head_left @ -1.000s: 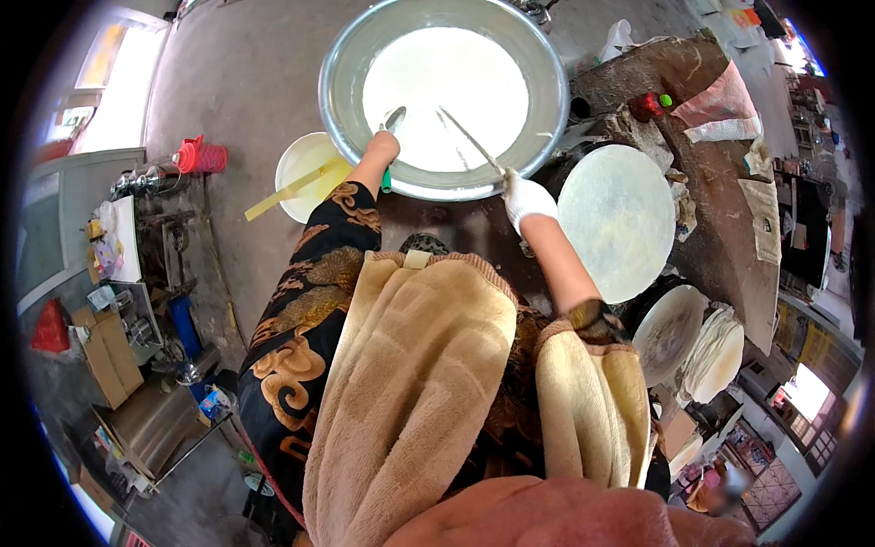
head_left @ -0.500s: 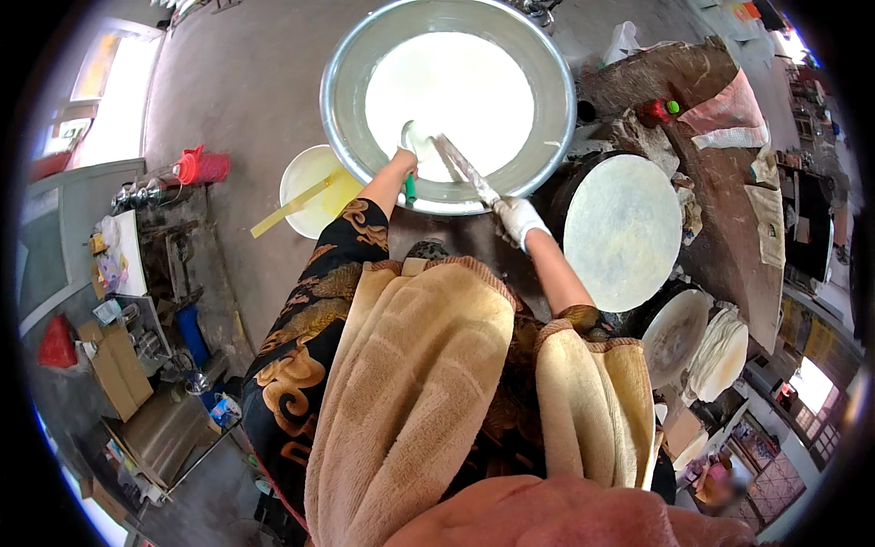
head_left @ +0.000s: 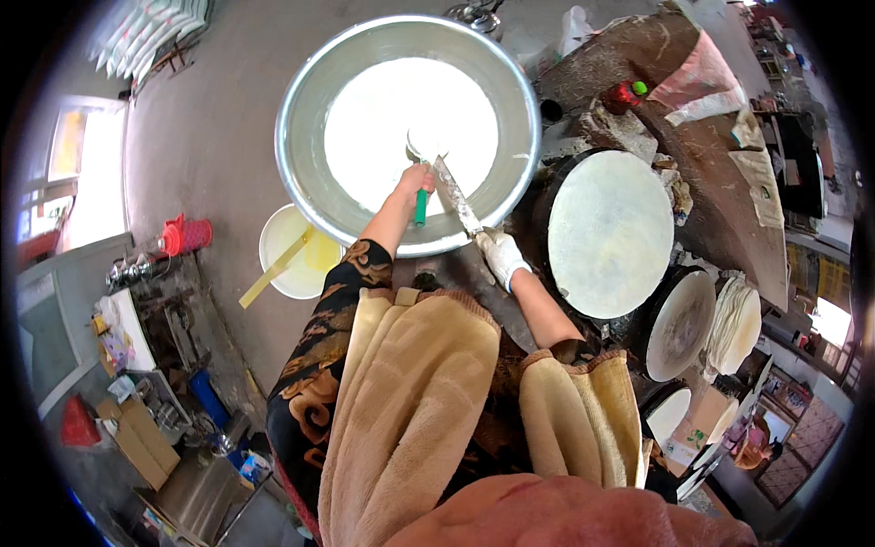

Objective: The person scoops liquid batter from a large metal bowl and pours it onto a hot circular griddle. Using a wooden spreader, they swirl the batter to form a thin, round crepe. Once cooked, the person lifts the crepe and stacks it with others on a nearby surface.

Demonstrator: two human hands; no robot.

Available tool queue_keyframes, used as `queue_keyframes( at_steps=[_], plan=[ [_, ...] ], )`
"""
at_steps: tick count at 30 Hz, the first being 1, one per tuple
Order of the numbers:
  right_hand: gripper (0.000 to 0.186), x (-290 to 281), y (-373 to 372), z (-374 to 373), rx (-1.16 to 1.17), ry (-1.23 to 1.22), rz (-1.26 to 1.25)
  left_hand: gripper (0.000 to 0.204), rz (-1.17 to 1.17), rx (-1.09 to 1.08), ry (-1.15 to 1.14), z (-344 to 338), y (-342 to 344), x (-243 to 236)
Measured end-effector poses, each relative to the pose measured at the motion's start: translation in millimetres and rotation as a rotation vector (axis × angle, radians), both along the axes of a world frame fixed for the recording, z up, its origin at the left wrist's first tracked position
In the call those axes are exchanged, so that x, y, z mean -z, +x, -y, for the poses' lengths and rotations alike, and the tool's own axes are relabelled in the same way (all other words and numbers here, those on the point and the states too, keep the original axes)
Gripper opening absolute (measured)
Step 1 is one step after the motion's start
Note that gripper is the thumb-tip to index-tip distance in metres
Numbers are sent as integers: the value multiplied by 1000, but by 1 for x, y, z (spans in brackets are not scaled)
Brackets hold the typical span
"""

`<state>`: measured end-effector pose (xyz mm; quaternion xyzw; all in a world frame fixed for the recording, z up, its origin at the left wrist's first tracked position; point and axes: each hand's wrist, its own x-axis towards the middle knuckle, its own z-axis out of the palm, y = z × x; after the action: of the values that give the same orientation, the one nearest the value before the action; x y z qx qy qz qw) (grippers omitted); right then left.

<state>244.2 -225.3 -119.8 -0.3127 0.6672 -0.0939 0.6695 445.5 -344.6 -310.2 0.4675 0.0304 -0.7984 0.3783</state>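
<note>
A wide metal basin (head_left: 290, 155) in front of me holds white liquid batter (head_left: 410, 109). My left hand (head_left: 415, 180) is closed around a ladle with a green handle (head_left: 420, 210), over the basin's near side. The ladle's round bowl lies at the batter's surface, too bright to show what is in it. My right hand (head_left: 503, 259), in a white glove, grips a long flat scraper (head_left: 458, 197) smeared with batter. It slants across the near rim, its tip close to the ladle. Right of that hand is a round griddle (head_left: 612, 237) covered by a thin pale sheet.
Left of the basin stands a white bucket (head_left: 272, 244) with a yellow flat stick (head_left: 275, 268) across it. More griddles (head_left: 679, 324) and a stack of pale round sheets (head_left: 736, 326) lie at right. A brown board (head_left: 720, 182) holds a red bottle (head_left: 623, 95) and cloths.
The view has shifted, so the basin appears lower and further left. My left hand and the ladle have moved rightward over the basin, nearer the scraper. Both hands keep their hold.
</note>
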Motion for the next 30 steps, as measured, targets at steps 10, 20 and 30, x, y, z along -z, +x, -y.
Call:
queue_keyframes(
  at_steps=[10,20,30],
  plan=[
    [35,-155,-26,1,157,-636,239,12,327,160,-841,40,23,-379],
    [35,-222,-83,19,55,-699,471,12,781,53,-924,19,57,-448],
    [48,-108,-210,-56,-114,-272,90,21,-670,92,4,-8,23,-299]
  ],
)
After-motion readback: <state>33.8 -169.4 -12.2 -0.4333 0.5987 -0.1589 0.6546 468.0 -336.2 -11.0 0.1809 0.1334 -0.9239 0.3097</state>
